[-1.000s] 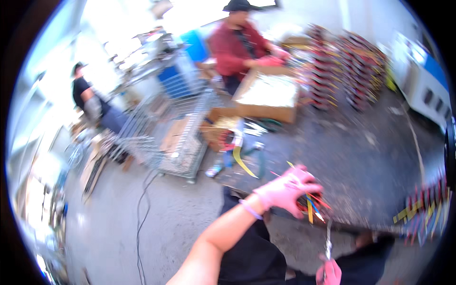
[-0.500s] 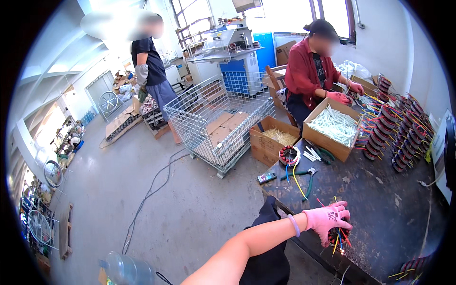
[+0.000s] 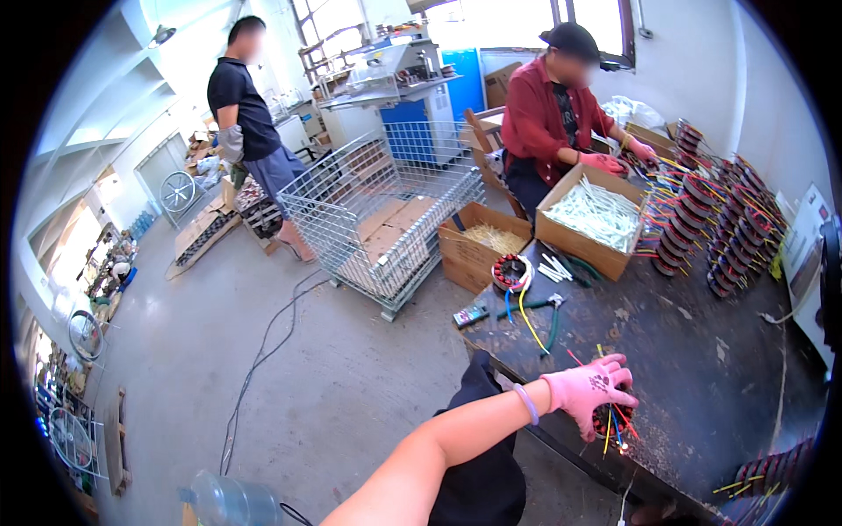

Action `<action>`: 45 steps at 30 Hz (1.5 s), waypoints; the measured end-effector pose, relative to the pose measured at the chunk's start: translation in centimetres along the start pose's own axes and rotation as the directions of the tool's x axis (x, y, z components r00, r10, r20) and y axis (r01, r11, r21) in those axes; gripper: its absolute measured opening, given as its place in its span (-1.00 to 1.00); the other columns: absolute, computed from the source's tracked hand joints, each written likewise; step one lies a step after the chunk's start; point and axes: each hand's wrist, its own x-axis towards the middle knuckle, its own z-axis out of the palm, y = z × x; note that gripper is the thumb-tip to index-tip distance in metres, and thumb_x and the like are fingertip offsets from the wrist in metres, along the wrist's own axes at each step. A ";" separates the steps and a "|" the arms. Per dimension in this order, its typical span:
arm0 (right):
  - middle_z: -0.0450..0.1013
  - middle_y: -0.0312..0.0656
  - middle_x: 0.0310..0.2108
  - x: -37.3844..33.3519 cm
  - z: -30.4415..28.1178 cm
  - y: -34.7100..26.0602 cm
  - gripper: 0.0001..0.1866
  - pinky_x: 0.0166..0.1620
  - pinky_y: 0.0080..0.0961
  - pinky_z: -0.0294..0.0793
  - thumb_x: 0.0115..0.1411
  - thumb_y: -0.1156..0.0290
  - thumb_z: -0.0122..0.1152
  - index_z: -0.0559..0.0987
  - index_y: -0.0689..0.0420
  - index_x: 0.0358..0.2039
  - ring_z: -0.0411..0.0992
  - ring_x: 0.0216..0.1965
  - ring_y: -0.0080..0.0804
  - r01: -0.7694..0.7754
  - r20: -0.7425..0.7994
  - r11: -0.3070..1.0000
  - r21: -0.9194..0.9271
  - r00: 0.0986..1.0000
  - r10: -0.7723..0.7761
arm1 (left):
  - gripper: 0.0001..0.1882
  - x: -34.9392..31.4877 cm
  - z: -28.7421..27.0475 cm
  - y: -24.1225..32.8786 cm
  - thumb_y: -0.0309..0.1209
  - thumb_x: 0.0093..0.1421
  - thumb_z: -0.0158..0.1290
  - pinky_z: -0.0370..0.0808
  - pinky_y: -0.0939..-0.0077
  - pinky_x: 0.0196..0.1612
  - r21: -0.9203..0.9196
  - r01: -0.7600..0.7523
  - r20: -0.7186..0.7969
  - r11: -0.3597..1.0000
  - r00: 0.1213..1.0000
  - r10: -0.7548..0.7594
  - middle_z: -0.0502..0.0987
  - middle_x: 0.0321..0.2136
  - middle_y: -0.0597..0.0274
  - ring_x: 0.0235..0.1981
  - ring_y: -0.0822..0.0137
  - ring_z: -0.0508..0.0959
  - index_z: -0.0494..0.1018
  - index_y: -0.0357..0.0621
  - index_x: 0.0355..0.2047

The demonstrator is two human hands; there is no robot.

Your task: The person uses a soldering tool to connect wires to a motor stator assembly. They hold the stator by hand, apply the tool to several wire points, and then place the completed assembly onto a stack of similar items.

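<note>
1. While my left hand, in a pink glove, curls over a wound ring, its fingers are bent and parted around it; a lavender band circles that wrist.
2. I have the ring at the near edge of the dark table; whether it touches the top, I cannot tell.
3. Red, yellow and blue wires stick out of the ring, and a bright spot glows at the tips nearest me.
4. My right hand is out of view; I cannot tell what it holds.
5. Farther up the table lie green-handled pliers, a slim small box, a second wound ring and loose white tubes.
6. Just past those stand a large carton of white tubes and, to its left, a smaller carton of straw-coloured pieces.
7. Across the table from me, a co-worker in a dark red shirt has pink-gloved hands beside stacked rings.
8. To my left, a wire mesh cage stands on the floor, another person just beyond it.
</note>
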 end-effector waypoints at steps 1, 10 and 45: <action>0.26 -0.41 -0.60 0.3 -0.4 -0.1 -0.75 -0.60 -0.61 0.08 0.40 0.26 -0.03 0.55 0.14 -0.20 0.16 -0.65 -0.62 -0.041 0.001 0.999 0.000 0.999 0.041 | 0.07 0.1 -0.2 0.1 -0.11 -0.50 0.49 0.13 -0.11 0.37 0.003 0.005 0.007 1.000 1.000 -0.005 0.36 0.12 0.13 0.30 -0.25 0.13 0.42 0.21 0.18; 0.23 -0.30 -0.62 1.9 0.9 2.3 -0.75 -0.58 -0.48 0.13 0.40 0.25 -0.05 0.48 0.13 -0.32 0.19 -0.65 -0.42 0.290 0.042 0.937 -0.196 0.957 -0.288 | 0.09 0.2 -0.3 -0.5 -0.10 -0.47 0.47 0.11 -0.01 0.38 -0.008 -0.051 0.035 0.999 0.998 0.051 0.39 0.08 0.09 0.22 -0.15 0.25 0.37 0.04 0.21; 0.17 -0.50 -0.69 1.5 1.6 1.4 -0.60 -0.66 -0.67 -0.06 0.44 0.08 -0.05 0.37 -0.01 -0.52 0.06 -0.72 -0.72 0.100 0.075 0.991 0.090 0.991 -0.107 | 0.16 1.2 0.3 -0.1 -0.10 -0.48 0.50 0.08 -0.03 0.39 -0.068 -0.050 0.065 0.996 0.996 0.054 0.36 0.12 0.07 0.21 -0.16 0.27 0.31 0.04 0.26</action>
